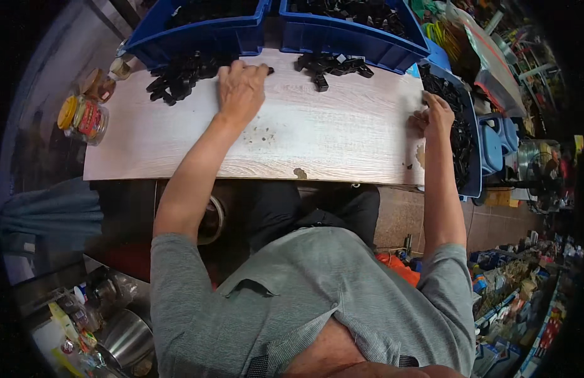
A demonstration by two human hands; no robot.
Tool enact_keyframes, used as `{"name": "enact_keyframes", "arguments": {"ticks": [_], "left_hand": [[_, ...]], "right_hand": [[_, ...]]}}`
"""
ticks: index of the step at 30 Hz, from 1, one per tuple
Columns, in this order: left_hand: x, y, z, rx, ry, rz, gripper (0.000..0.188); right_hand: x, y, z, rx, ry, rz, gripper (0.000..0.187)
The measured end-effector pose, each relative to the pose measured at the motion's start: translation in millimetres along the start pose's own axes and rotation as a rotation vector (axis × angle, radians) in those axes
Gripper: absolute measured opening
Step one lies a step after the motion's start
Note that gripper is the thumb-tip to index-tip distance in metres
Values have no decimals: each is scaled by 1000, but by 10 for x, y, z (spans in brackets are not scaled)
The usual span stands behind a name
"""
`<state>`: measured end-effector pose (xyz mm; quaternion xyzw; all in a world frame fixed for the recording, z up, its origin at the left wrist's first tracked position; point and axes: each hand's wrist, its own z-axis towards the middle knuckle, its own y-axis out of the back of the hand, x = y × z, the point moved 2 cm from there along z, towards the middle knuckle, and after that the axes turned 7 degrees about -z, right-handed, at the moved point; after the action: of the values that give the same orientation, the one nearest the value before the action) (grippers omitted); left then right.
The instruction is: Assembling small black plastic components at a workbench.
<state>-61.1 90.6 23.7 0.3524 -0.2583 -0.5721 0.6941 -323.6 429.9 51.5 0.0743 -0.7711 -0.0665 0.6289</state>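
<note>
My left hand (pixel 242 91) is at the far side of the white wood-grain table (pixel 329 142), its fingers curled down. A small black plastic part (pixel 270 70) shows at its fingertips; the rest of the grip is hidden under the hand. Just left of it lies a heap of black plastic parts (pixel 178 79). A smaller group of black clip-like parts (pixel 323 66) lies farther right. My right hand (pixel 438 114) is over the table's right edge, beside a blue bin (pixel 473 160) filled with thin black parts. Its fingers are bent and apart, with nothing visible between them.
Two blue bins (pixel 197 41) (pixel 355 45) of black parts stand along the table's far edge. A yellow-lidded jar (pixel 84 120) is at the left edge. Blue stools (pixel 493 145) and a fan (pixel 544 167) stand beyond the right bin. Shelves of goods (pixel 512 302) are at lower right.
</note>
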Motion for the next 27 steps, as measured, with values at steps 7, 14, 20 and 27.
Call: {"name": "enact_keyframes", "arguments": {"ticks": [7, 14, 20, 27], "left_hand": [[47, 68, 149, 195, 279, -106, 20], [-59, 40, 13, -47, 108, -63, 23], [-180, 42, -24, 1, 73, -136, 24], [-608, 287, -137, -75, 235, -663, 25]], "right_hand": [[54, -540, -169, 230, 51, -230, 38], [-63, -1012, 5, 377, 167, -260, 23], [-52, -1145, -116, 419, 225, -387, 16], [0, -848, -573, 549, 95, -335, 11]]}}
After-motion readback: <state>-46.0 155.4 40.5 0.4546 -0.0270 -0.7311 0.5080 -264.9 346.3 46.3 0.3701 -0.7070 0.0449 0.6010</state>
